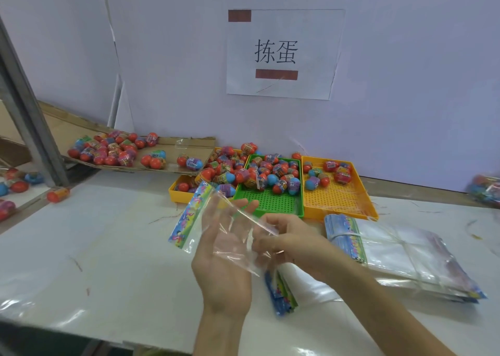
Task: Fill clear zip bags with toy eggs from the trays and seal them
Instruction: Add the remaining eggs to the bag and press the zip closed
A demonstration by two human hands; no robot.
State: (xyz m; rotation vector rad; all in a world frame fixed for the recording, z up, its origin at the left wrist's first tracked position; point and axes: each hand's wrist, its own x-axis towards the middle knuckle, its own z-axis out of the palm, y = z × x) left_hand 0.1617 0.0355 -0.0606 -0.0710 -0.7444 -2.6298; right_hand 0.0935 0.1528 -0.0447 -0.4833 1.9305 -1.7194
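Clear zip bag with colourful header strip (190, 215) is held up over mid-table: left hand (223, 271) flat, palm-up under it, right hand (295, 240) pinching its edge. Yellow tray (176, 193), green tray (270, 201) and orange tray (338, 200) of toy eggs (278, 178) crowd the far edge right behind. A stack of spare bags (400, 250) lies to the right.

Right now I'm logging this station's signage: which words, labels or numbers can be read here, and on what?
"拣蛋": printed in black on the white paper sign on the wall.
Labels on the toy eggs: too small and blurred to read.
Header strip of the held clear zip bag: colourful print, blurred, unreadable.
Header strips of the stack of bags: unreadable too.
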